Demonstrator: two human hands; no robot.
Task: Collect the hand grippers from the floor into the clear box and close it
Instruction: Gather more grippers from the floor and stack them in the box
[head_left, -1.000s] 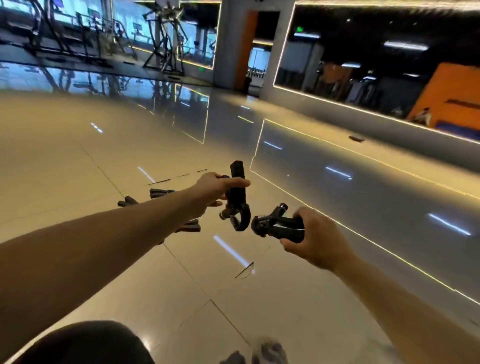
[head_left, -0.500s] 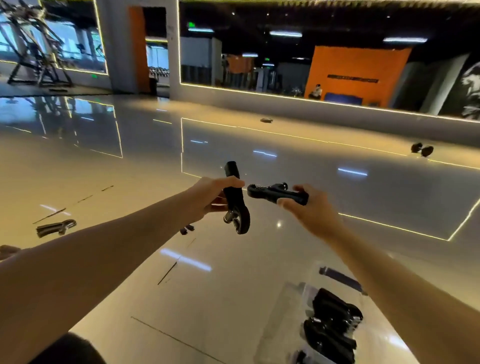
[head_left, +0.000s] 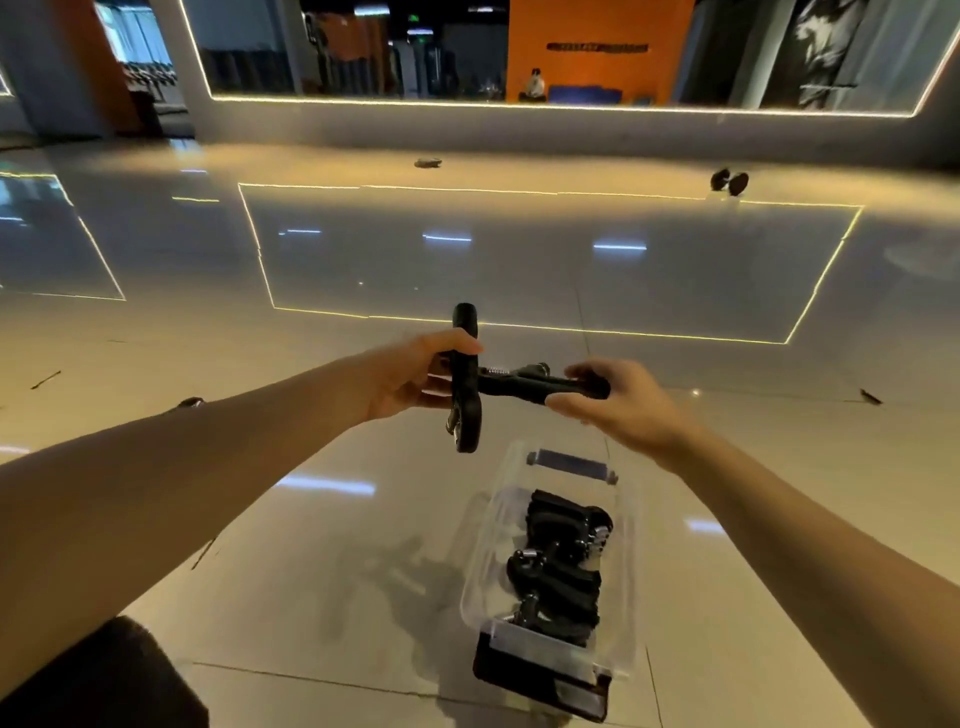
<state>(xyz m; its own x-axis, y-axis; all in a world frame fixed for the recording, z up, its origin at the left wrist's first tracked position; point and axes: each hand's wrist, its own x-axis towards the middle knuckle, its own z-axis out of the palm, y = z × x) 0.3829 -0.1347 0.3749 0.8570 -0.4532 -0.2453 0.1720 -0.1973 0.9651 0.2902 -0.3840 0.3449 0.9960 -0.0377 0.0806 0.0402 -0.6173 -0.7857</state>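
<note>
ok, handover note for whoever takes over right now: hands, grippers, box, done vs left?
Left hand grips one black hand gripper, held upright. Right hand grips a second gripper, held level; the two cross in front of the person.
Clear box sits on the floor just below the hands, no lid on it, with several grippers already inside.
Done: those stowed, two more in hand.
Left: drop both into the box, check the floor for strays (a small dark thing by the left forearm and a far speck may be grippers, too small to tell), then close the box.
</note>
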